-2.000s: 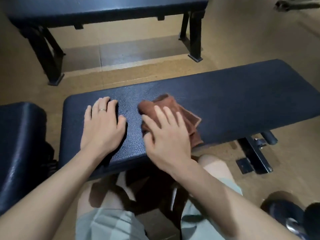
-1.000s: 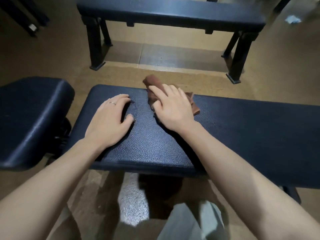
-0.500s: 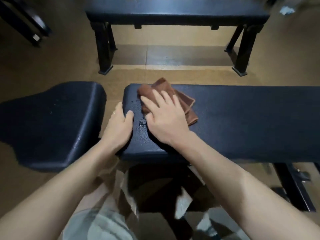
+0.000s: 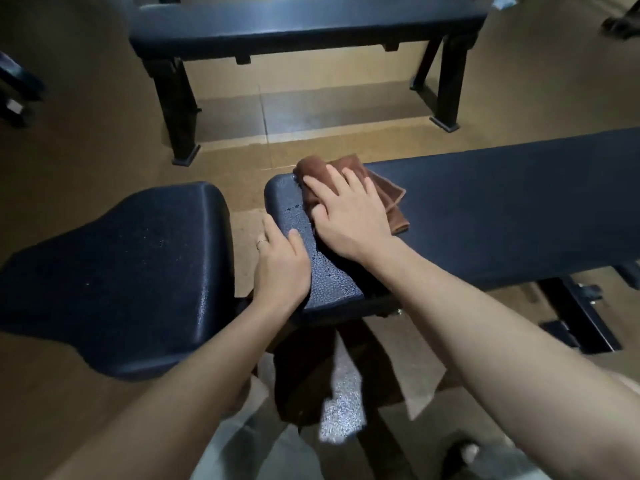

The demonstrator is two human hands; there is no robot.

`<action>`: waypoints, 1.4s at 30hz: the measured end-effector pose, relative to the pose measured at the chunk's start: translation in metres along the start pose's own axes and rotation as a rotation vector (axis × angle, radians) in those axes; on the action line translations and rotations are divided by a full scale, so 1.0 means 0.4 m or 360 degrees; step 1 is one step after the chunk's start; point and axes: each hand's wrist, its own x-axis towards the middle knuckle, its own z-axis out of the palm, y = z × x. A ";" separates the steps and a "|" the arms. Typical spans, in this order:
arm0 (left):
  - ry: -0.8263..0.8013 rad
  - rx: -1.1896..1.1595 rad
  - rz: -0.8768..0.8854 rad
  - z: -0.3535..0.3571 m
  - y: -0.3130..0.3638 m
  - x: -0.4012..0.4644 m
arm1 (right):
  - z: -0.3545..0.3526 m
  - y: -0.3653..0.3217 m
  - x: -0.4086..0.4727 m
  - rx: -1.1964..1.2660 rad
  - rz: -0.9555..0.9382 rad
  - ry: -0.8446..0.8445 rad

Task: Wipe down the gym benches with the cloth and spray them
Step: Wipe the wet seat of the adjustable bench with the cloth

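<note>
A long dark blue padded bench (image 4: 502, 209) runs from the centre to the right. A folded brown cloth (image 4: 388, 199) lies on its far left corner. My right hand (image 4: 346, 216) presses flat on the cloth, fingers spread. My left hand (image 4: 280, 268) grips the bench's left end, thumb on top and fingers over the edge. Small droplets dot the padding between my hands. A separate seat pad (image 4: 131, 271), also speckled with droplets, sits to the left across a narrow gap. No spray bottle is in view.
A second dark bench (image 4: 304, 26) on black legs stands across the tan floor ahead. The near bench's black metal frame (image 4: 581, 320) reaches the floor at lower right. My legs are below the bench. More dark equipment (image 4: 14, 88) sits at the far left edge.
My right hand has slid the cloth from the bench's middle to its far left corner. My left hand shifted from lying flat on the pad to gripping the left end.
</note>
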 end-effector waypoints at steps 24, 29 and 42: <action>-0.0043 -0.0038 0.0026 0.001 -0.017 0.008 | -0.071 0.255 0.048 -0.0102 0.0213 0.0216; -0.0001 -0.0051 0.0015 0.005 -0.013 0.009 | -0.079 0.346 0.058 -0.0153 0.0547 0.0216; -0.0017 -0.0035 -0.0041 0.004 -0.027 0.021 | 0.035 -0.125 0.175 -0.0077 -0.0454 0.0038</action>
